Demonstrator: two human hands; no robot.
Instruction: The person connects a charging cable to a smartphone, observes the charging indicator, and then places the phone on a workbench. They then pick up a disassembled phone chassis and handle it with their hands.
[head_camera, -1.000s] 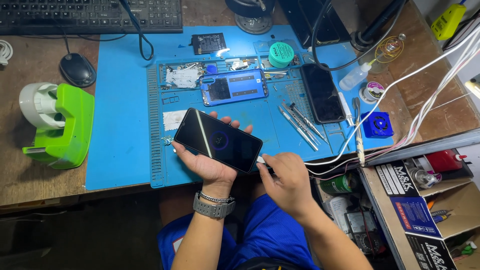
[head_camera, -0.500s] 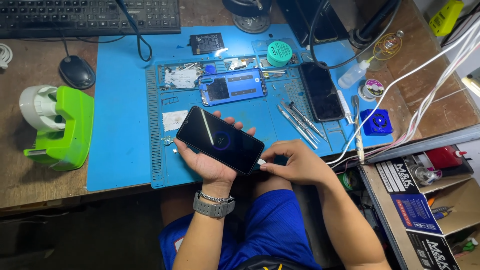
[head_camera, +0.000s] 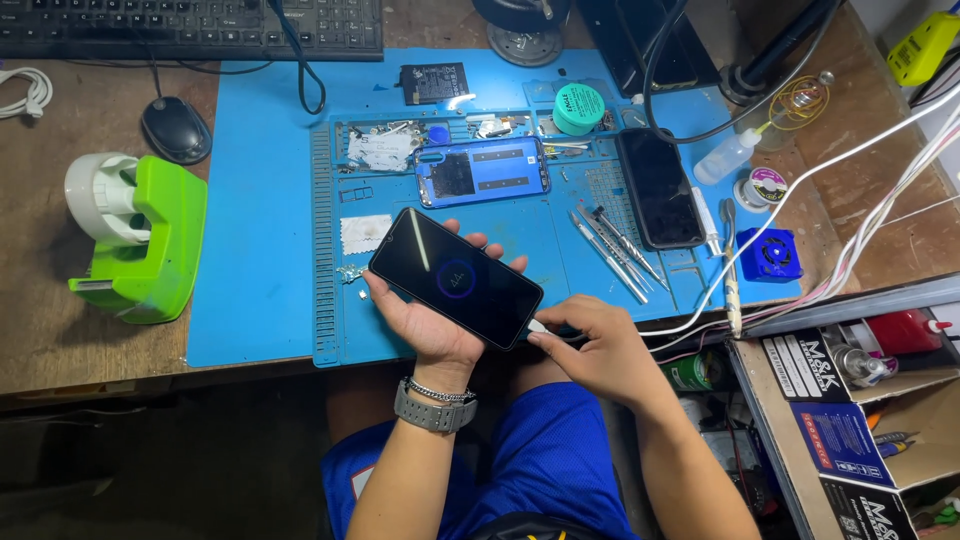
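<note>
My left hand holds a black smartphone screen-up over the front edge of the blue work mat; a faint ring glows on its dark screen. My right hand pinches a white cable plug at the phone's lower right end. A white cable runs from that hand off to the right. A watch and a bracelet sit on my left wrist.
On the mat lie a blue phone back, a second black phone, several metal tweezers and tools, a green round tin and a small blue fan. A green tape dispenser, mouse and keyboard sit left.
My right hand brought the plug up to the phone's end. A glowing ring now shows on the screen. The phone stayed in my left hand.
</note>
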